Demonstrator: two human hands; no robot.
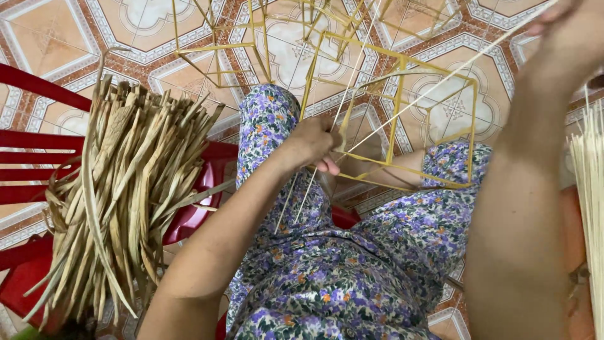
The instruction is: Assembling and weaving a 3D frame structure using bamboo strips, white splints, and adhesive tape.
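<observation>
Far left, a sheaf of dried leaf strips drapes over a red plastic chair, close beside the left elbow; a careless swing could sweep strips off. Centre, the left hand is closed tight around a joint of the yellow stick frame, above the knees. A thin pale strand runs taut up to the right hand, fingers pinched on it at the top edge. Pull too hard and that strand may snap or warp the frame. Loose pale sticks crowd the right; open tiled floor lies ahead.
</observation>
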